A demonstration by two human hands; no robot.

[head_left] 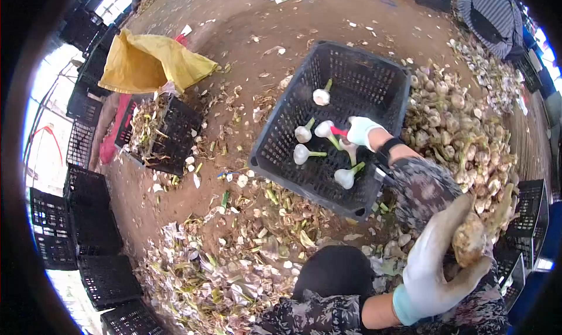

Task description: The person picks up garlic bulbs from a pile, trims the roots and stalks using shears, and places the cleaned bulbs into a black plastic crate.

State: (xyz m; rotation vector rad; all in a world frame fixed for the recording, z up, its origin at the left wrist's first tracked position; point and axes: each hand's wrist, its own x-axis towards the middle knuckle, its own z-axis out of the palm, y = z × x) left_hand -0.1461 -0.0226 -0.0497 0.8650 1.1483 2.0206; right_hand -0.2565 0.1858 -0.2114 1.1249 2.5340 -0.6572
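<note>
My left hand (pixel 436 265), in a white glove, reaches across at the lower right. Its fingers hold a dirty, unpeeled garlic bulb (pixel 469 241) with its stalk. Over the black crate (pixel 281 180) is my right hand (pixel 364 132), gloved, with a dark band on the wrist. Its fingers are closed on a narrow red object (pixel 338 131), whose full shape I cannot make out. Near those fingertips lies a garlic bulb (pixel 349 149). Several whiter bulbs with cut stems lie in the crate, among them one bulb (pixel 321 97) apart from the others.
A heap of unpeeled garlic (pixel 445 112) lies right of the crate. At the left a yellow sack (pixel 158 57) rests by a smaller crate (pixel 178 136) of husks. Peelings (pixel 216 270) cover the ground nearby. Stacked black crates (pixel 93 218) line the left edge. My knee (pixel 333 270) shows below.
</note>
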